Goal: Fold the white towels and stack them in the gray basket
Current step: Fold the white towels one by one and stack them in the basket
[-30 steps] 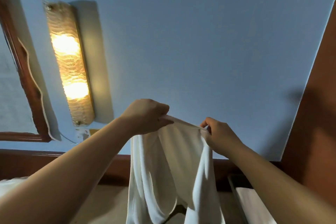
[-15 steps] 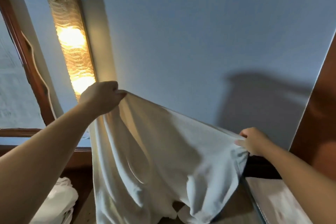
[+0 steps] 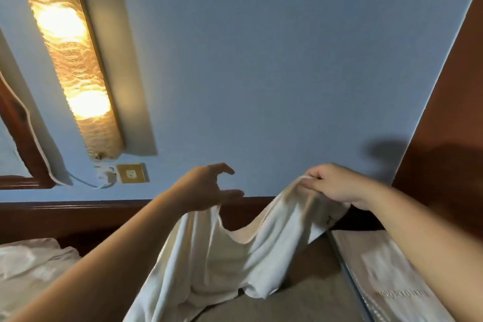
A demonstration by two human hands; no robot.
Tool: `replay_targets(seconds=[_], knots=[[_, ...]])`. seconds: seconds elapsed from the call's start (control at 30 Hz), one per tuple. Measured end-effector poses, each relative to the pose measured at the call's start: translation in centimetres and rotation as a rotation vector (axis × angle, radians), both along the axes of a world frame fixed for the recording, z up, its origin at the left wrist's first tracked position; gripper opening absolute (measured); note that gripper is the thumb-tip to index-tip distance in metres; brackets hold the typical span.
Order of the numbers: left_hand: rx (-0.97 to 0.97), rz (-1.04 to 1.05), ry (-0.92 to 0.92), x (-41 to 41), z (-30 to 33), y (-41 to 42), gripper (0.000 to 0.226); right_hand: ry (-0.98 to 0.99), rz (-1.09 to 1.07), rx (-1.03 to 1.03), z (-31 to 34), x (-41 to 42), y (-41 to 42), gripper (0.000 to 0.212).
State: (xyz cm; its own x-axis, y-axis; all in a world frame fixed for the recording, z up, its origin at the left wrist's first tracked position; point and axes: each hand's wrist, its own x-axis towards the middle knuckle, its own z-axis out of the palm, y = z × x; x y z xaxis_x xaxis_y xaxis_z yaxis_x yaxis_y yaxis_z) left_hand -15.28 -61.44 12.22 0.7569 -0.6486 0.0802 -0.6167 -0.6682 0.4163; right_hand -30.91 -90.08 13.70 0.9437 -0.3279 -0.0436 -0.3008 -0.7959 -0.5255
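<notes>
I hold a white towel [image 3: 222,256] up between both hands over a brown surface [image 3: 287,306]. My right hand [image 3: 337,185] pinches one top corner. My left hand [image 3: 209,188] is lower and to the left. Its thumb and forefinger are spread, and the towel's other end hangs from under its palm. The top edge sags between the hands, and the rest drapes down along my left forearm. The gray basket is not in view.
A heap of white cloth [image 3: 31,261] lies at the lower left. A flat white sheet with lettering [image 3: 392,285] lies at the lower right. A dark wooden rail [image 3: 78,214] runs along the blue wall, with a lit wall lamp [image 3: 70,60] above it.
The hands spread the towel wide, then came closer and dropped. The stretched top edge now sags, and my left thumb and forefinger have opened.
</notes>
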Motion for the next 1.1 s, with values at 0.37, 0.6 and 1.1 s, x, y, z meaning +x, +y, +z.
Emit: replay_targets(seconds=[0.37, 0.6, 1.1], knots=[[-0.285, -0.124, 0.421, -5.5, -2.3, -5.4, 0.013, 0.074, 0.020, 0.384, 1.1, -3.3, -0.3, 0.012], [-0.698, 0.028, 0.787, -5.3, -0.8, -1.2, 0.050, 0.074, -0.026, 0.793, -2.6, -5.5, -0.3, 0.031], [-1.224, 0.198, 0.592, -9.1, 3.1, 6.6, 0.021, -0.394, 0.390, 0.095, -4.0, -3.7, 5.3, 0.025]])
